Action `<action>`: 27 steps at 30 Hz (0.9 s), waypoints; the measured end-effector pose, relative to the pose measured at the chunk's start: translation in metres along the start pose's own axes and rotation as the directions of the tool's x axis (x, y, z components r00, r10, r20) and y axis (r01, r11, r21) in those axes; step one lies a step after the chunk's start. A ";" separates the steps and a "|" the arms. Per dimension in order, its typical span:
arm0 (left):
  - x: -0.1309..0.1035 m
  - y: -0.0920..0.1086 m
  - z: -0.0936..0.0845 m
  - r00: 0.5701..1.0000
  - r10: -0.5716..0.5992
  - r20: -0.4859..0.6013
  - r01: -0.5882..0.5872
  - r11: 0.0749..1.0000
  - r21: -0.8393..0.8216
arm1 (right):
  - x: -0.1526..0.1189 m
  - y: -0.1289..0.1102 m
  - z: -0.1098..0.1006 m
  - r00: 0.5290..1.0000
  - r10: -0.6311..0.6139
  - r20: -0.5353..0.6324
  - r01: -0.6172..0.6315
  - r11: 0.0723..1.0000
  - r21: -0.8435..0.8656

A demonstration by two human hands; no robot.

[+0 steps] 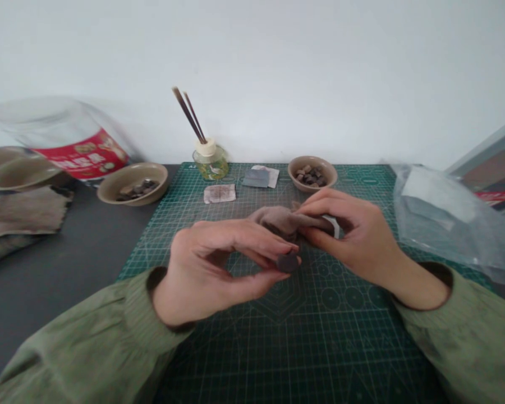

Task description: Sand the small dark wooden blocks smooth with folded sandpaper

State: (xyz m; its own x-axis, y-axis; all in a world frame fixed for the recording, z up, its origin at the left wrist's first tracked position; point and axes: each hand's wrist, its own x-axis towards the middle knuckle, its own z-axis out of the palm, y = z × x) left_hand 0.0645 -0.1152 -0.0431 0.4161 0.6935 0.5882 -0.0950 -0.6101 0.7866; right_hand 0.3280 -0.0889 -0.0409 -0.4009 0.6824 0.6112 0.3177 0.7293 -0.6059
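My left hand [225, 261] is closed, pinching a small dark round piece [288, 262] between thumb and fingers. Its material is hard to make out. Beside it, my right hand [349, 227] grips a crumpled greyish-brown cloth [278, 220], which bunches up behind the left fingers. A scrap of something white shows by the right palm. Both hands are held above the green cutting mat [294, 348], close together. Whether the cloth touches the dark piece is hidden by the fingers.
Behind my hands stand a bowl of small brown pieces [312, 173], grey and white sandpaper scraps [261, 177], a stained pad [219, 193] and a reed diffuser [211, 160]. Another bowl [133, 184], a large jar [67, 140] and folded cloth [29, 213] lie left; a plastic bag [450, 216] lies right.
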 end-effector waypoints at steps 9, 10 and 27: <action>0.002 0.002 0.002 1.000 0.006 -0.007 -0.006 1.000 0.020 | 0.000 0.000 0.000 1.000 0.015 0.020 -0.015 0.999 0.033; 0.002 0.003 0.002 1.000 -0.001 -0.009 0.001 1.000 0.024 | 0.000 0.000 0.000 1.000 0.012 0.020 -0.012 0.999 0.032; -0.001 0.000 0.002 0.996 -0.034 -0.088 0.047 0.988 0.147 | -0.005 -0.015 -0.004 0.956 -0.160 -0.245 0.119 0.977 -0.174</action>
State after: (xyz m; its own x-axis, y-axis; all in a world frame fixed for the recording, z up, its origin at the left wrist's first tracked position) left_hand 0.0657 -0.1163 -0.0443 0.3379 0.7451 0.5751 0.0585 -0.6264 0.7773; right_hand 0.3287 -0.1031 -0.0324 -0.2238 0.5477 0.8062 0.4126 0.8026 -0.4308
